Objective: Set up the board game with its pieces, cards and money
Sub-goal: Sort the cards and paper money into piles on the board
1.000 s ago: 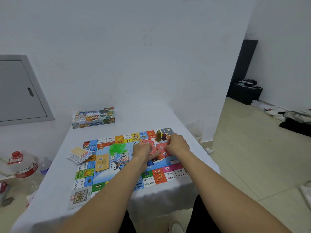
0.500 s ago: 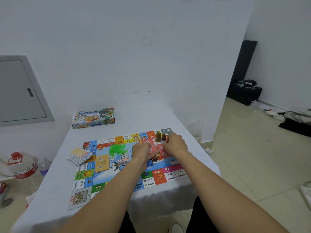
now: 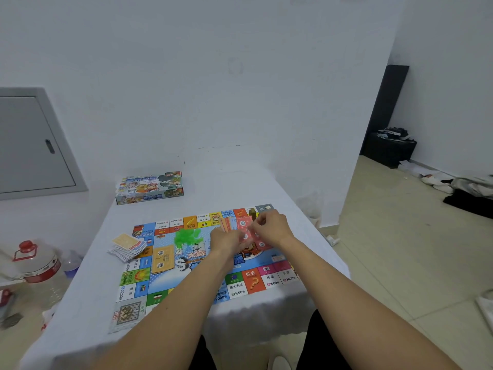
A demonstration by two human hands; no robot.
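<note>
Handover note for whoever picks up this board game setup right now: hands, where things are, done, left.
Left hand: holds a fan of red notes over the board's far right part.
Right hand: pinches one of those notes.
Board: unfolded on the white table.
Done: tan card stack on the board's centre left, green pieces heaped by it.
Mixed card pile lies at the board's left edge.
Box shut at the far left.
Left: sort and lay out the notes, tidy the mixed pile.

A table (image 3: 88, 313) draped in white cloth carries the colourful game board (image 3: 160, 279), a loose stack of cards (image 3: 128, 247) at its left edge, and the game box (image 3: 149, 187) beyond.
</note>
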